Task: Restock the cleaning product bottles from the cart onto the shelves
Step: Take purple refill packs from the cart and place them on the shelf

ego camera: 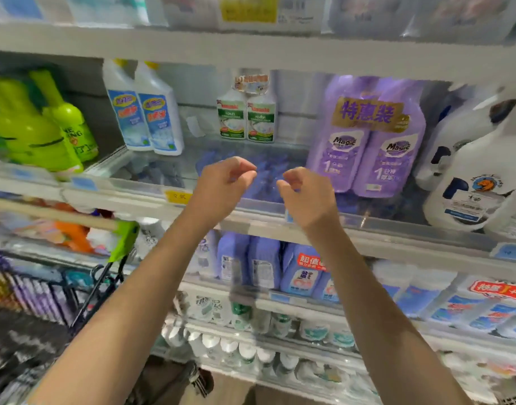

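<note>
The left hand (221,182) and right hand (306,197) are bare, as are both slender forearms (140,287).

shelf (128,187) | left: green bottles (31,133) | next: two white bottles (145,112), upright | rear centre: toilet-cleaner pair (246,116) | right: purple twin pack (368,141), white jugs (470,182)

Your shot's bright and even, barely any shadows. Blur smears the lime-green plastic bottles (26,133) at left, and the pale grey shelf rail (251,51) bows toward the edges.
</note>
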